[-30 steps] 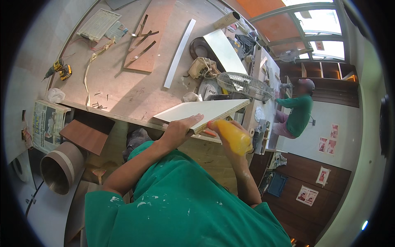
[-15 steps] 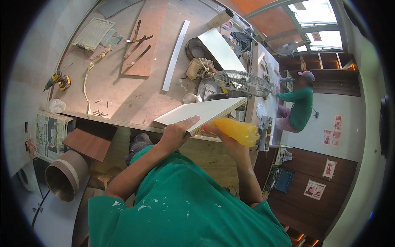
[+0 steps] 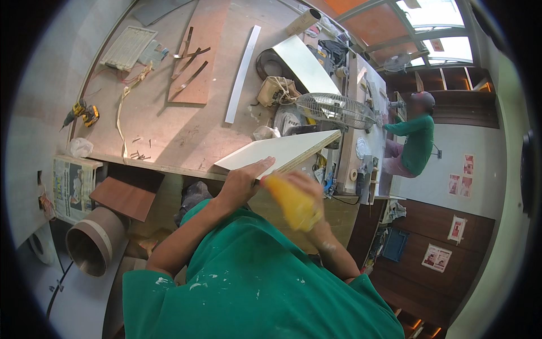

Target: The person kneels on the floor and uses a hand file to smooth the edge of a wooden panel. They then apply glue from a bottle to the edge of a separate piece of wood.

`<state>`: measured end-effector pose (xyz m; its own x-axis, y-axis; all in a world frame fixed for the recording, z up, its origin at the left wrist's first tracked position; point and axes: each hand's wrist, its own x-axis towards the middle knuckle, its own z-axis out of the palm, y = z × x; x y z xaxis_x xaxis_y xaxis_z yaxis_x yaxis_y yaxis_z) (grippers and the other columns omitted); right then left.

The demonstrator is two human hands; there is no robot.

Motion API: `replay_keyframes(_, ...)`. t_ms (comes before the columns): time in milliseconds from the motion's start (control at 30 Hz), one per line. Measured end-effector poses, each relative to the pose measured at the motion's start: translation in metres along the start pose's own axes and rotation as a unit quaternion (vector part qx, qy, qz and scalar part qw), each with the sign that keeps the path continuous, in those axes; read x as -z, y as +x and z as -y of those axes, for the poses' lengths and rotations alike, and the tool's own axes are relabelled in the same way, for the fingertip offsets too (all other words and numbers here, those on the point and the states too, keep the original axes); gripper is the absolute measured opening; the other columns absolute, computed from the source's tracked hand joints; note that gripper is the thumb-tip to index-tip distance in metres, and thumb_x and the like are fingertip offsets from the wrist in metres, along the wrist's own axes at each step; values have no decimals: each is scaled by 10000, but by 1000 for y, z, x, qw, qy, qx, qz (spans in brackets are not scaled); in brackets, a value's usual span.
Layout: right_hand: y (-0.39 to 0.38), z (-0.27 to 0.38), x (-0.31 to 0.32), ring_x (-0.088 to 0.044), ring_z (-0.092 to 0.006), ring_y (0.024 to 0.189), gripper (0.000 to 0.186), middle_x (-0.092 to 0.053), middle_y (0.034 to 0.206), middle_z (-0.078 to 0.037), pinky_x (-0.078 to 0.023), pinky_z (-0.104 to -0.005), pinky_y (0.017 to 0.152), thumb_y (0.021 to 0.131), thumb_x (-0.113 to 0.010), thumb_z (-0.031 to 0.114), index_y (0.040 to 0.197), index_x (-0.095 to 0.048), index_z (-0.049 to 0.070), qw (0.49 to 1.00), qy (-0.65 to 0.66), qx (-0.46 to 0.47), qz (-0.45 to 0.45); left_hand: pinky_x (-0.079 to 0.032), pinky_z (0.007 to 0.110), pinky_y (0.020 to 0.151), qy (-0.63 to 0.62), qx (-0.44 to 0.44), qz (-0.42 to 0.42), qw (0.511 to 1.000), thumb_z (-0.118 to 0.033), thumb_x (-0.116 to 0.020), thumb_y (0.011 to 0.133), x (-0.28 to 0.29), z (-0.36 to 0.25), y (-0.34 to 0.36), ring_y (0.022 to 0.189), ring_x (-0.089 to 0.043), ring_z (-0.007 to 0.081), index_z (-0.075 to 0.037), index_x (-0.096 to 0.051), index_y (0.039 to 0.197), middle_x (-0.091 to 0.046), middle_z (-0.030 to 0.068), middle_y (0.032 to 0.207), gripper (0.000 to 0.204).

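A white-faced board (image 3: 276, 148) stands tilted at the near edge of the workbench, its raw plywood edge facing right. My left hand (image 3: 247, 179) grips its near corner, fingers over the white face and the thumb side hidden. In my right hand (image 3: 305, 186) is a plastic bottle of yellow glue (image 3: 293, 204), smeared a little by motion. The bottle slants with its reddish tip up at the board's near corner, by the raw edge. Whether the tip touches the edge I cannot tell.
On the workbench (image 3: 169, 135) lie a cordless drill (image 3: 82, 113), a brown board (image 3: 195, 85) with dark strips, a white strip (image 3: 243, 73) and a caged fan (image 3: 336, 110). A co-worker in green (image 3: 416, 135) stands at the right. A round bin (image 3: 90, 243) sits lower left.
My right hand has brought the glue bottle left and toward me along the board's edge, its base swinging down. My left hand and the board stay nearly still. The co-worker's head has tipped lower.
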<state>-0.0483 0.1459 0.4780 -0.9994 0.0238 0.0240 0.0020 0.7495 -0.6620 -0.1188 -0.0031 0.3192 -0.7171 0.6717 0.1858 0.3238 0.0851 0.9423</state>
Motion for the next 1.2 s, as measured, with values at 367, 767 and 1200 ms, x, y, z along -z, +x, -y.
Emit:
replay_keyframes(367,37,-73,72,-713,-205,752,137,-760,899,-61,-528,-293,689,915,-696,37,1020,-780,61,981,-18,-134,-143,-568,427,1038,31,40,36,998,56,-727,813,4,-12,5,1251,-665,320,-80,-613,1455,-663,155,1397,666)
replay_keyframes(767,11,-48,45,-714,-222,864,305,-735,987,-117,-575,-340,756,868,-744,36,1169,-785,46,996,-76,26,-38,-573,419,1034,30,23,22,999,66,-723,809,1,-8,3,1257,-664,314,-91,-613,1459,-666,133,1403,678)
replay_keyframes(1200,1,-14,15,-708,-269,836,319,-717,935,-124,-552,-367,743,810,-765,54,1127,-772,15,999,5,25,-36,-576,428,1028,28,12,20,999,75,-737,788,1,-5,3,1255,-662,331,-91,-599,1472,-671,162,1377,717)
